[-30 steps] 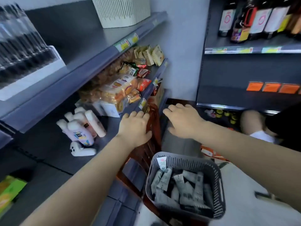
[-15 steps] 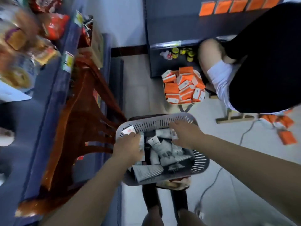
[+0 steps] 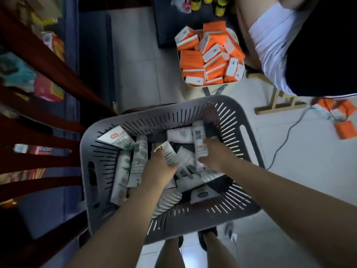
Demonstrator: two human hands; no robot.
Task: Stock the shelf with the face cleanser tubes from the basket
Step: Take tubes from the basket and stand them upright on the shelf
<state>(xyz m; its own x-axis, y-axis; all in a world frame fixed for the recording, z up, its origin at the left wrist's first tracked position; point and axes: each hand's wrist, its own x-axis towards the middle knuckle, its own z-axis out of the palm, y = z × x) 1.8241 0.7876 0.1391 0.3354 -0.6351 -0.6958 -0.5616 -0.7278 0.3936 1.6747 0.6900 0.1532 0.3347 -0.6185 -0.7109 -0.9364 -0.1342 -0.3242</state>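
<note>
Both hands reach down into a grey slotted basket [image 3: 222,120] seen from above. The left hand [image 3: 160,169] has its fingers curled around a white tube [image 3: 169,153] near the middle of the basket, with the thumb pressed along the tube's upper end. The right hand [image 3: 216,155] grips another white tube with a barcode [image 3: 200,140] toward the basket's far right side; its fingers wrap around the tube's lower half while the barcoded end sticks out beyond them.

The basket holds many face cleanser tubes [image 3: 123,171], white with pale green leaf print, lying loosely in all directions and overlapping. Several lie lengthwise along the basket's left wall, and one with a red round logo [image 3: 116,137] leans in the far left corner. More are partly hidden under the hands and forearms.

The shelf [image 3: 73,55], dark blue, runs along the left edge of the view, blurred, with reddish-brown chair slats [image 3: 38,132] in front of it. On the pale tiled floor [image 3: 135,74] beyond the basket sits a tub of orange and white boxes [image 3: 208,57]. Another person's white sleeve [image 3: 274,43] shows at the upper right.
</note>
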